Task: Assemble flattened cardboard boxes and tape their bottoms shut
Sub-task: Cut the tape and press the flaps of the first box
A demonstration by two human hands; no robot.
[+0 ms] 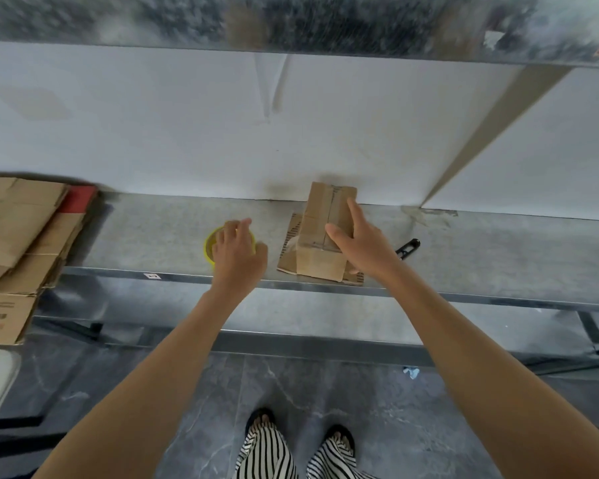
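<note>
Two hands are working: the right hand (363, 245), fingers spread, is pressing the flaps of the box (320, 233) on the bench (153, 236), evidently holding the seam closed, while the left hand (237, 252) is curling its fingers round the tape (209, 245) alongside.

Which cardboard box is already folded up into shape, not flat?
The small box under the right hand, standing as a full block. The others lie flattened in a stack at the left.
</note>
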